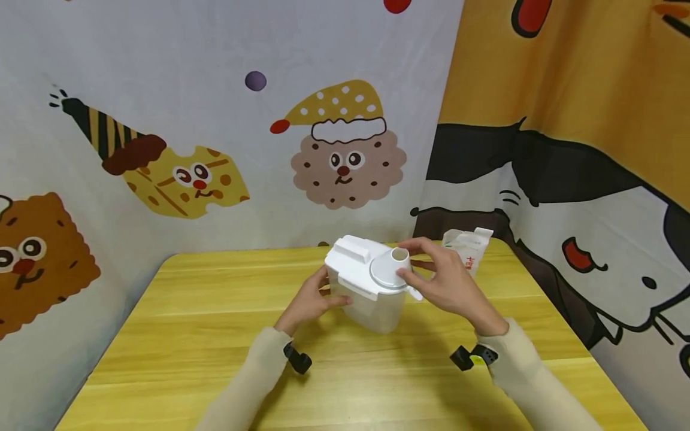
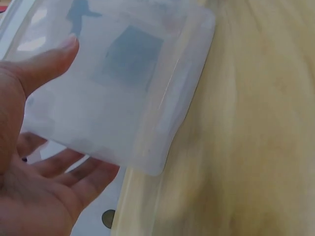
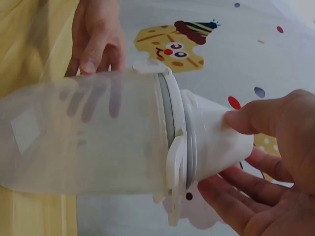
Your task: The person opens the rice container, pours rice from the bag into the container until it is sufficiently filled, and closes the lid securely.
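A clear plastic storage container (image 1: 377, 314) with a white lid (image 1: 345, 281) is tilted over the wooden table in the head view. My left hand (image 1: 314, 299) grips its far-left end, thumb along the near side and fingers behind the translucent wall (image 2: 113, 98). On the lid's right part stands a white tapered spout (image 1: 385, 270) with a round hole at its tip. My right hand (image 1: 447, 284) pinches this spout, thumb on one side and fingers around the other. In the right wrist view, a white side clip (image 3: 176, 172) hangs loose beside the rim.
Behind my right hand a white packet (image 1: 469, 242) with red lettering stands near the table's back right. The yellow wooden table (image 1: 215, 323) ends at a printed cloth (image 1: 205, 60) hanging behind it. Dark wrist cameras (image 1: 297, 359) sit on both cuffs.
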Tool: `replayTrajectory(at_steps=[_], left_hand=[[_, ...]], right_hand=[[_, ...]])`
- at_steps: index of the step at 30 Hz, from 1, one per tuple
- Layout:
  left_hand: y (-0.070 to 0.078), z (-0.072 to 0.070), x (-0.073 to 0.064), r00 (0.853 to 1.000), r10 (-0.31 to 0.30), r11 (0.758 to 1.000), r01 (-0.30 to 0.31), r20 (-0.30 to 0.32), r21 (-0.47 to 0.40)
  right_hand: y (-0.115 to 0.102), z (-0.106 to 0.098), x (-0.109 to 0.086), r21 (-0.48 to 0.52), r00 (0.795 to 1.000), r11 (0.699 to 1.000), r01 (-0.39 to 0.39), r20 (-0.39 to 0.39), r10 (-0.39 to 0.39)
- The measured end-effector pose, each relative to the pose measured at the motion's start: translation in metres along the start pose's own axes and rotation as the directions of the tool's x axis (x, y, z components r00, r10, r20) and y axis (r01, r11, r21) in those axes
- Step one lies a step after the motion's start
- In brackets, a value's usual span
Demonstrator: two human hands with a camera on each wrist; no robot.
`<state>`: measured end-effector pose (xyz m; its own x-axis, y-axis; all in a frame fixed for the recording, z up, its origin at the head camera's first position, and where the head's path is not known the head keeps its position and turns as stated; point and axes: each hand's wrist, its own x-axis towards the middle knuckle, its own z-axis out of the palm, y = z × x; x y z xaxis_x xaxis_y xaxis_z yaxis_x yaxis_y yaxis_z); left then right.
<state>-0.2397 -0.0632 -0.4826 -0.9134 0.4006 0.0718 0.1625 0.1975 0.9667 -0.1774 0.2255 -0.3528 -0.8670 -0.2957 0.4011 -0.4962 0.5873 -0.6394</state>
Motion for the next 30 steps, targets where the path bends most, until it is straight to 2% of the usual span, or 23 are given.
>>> replayTrajectory(at_steps=[4, 10, 18, 23, 26, 30], left_hand=[[0.004, 0.007, -0.006, 0.999, 0.003, 1.000, -0.004, -0.048, -0.002], [0.011, 0.017, -0.014, 0.991, 0.018, 0.998, -0.009, -0.130, 0.068], [0.016, 0.028, -0.023, 0.981, 0.029, 0.991, -0.002, -0.190, 0.137], [0.014, 0.027, -0.026, 0.982, 0.035, 0.989, -0.007, -0.185, 0.148], [0.014, 0.022, -0.027, 0.986, 0.020, 0.993, 0.001, -0.166, 0.121], [0.015, 0.014, -0.023, 0.992, -0.002, 0.998, 0.010, -0.126, 0.062]], right_hand=[[0.007, -0.004, 0.005, 0.035, 0.999, 0.999, 0.030, 0.026, -0.031], [0.017, -0.010, 0.012, 0.072, 0.995, 0.994, 0.077, 0.052, -0.081], [0.030, -0.013, 0.021, 0.104, 0.991, 0.992, 0.076, 0.101, -0.087], [0.033, -0.013, 0.023, 0.124, 0.991, 0.991, 0.046, 0.122, -0.061], [0.031, -0.012, 0.022, 0.137, 0.992, 0.990, 0.024, 0.120, -0.041], [0.028, -0.011, 0.016, 0.104, 0.996, 0.995, 0.003, 0.091, -0.013]])
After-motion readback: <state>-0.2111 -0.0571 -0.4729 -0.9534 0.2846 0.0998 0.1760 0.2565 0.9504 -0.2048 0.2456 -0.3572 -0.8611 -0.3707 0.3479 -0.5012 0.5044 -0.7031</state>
